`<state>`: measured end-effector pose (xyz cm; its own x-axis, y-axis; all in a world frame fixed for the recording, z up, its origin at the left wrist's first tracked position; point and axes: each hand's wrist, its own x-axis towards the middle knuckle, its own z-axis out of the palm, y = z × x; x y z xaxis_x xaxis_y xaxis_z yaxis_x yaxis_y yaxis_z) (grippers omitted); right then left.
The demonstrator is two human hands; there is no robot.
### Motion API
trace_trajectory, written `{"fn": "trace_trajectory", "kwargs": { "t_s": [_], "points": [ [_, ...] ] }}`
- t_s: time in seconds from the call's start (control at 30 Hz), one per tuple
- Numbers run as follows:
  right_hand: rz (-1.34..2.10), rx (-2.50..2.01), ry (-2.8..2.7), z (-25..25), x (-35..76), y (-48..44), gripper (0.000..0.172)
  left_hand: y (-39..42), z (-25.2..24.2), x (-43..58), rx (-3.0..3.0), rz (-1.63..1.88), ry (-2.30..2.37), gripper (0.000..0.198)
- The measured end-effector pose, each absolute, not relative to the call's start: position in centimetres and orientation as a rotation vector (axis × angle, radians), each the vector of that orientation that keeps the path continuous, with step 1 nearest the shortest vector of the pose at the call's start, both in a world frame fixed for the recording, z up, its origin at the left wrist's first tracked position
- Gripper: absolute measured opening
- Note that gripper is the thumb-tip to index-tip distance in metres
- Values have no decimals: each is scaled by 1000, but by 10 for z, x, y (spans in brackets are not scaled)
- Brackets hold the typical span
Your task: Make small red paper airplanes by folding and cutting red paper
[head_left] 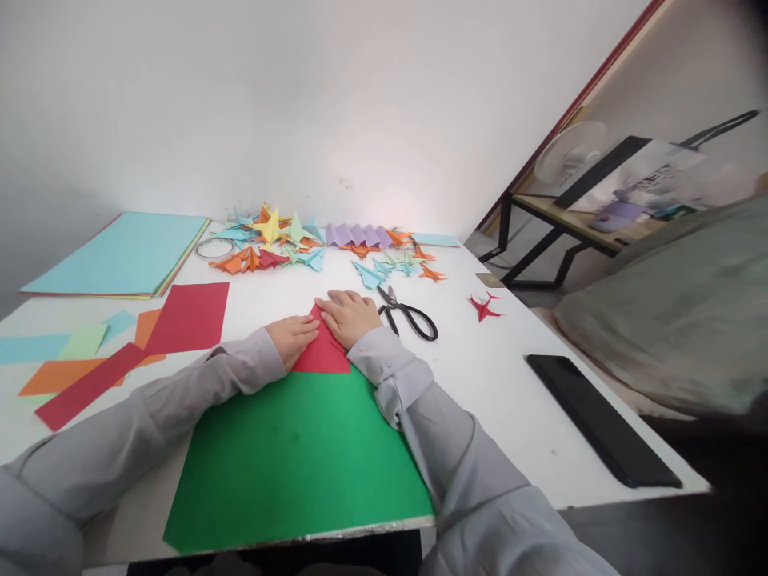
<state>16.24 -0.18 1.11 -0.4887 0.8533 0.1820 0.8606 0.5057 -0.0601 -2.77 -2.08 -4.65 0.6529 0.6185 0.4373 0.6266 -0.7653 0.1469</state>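
A red sheet of paper (322,357), folded to a point at its far end, lies on the green mat (294,456). My left hand (294,338) rests flat along its left side, fingers stretched out and touching the paper. On the other side, my right hand (350,318) presses down near the point with its fingers spread; its palm side is hidden. Just right of that hand are black-handled scissors (411,314), lying with the blades apart. One red folded paper figure (483,308) sits farther right on the white table.
Folded paper figures (270,232) crowd the wall, beside a purple pleated strip (358,235). Large coloured sheets (120,254) lie at far left, with red paper (189,318) and smaller pieces nearer. A black flat device (594,416) lies along the right edge.
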Motion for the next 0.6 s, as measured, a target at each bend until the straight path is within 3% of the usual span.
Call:
{"fn": "trace_trajectory", "kwargs": {
  "t_s": [0.13,0.43,0.6],
  "points": [
    [-66,-1462,-2553,10,162,-2,40,-20,-26,-26,-2985,-678,-970,30],
    [-31,-1467,-2549,8,163,2,38,-12,-20,0,-2787,-451,-1339,34],
    [-43,-1467,-2512,7,162,2,37,-18,9,-1,-2923,-244,-1424,22]
  ]
}}
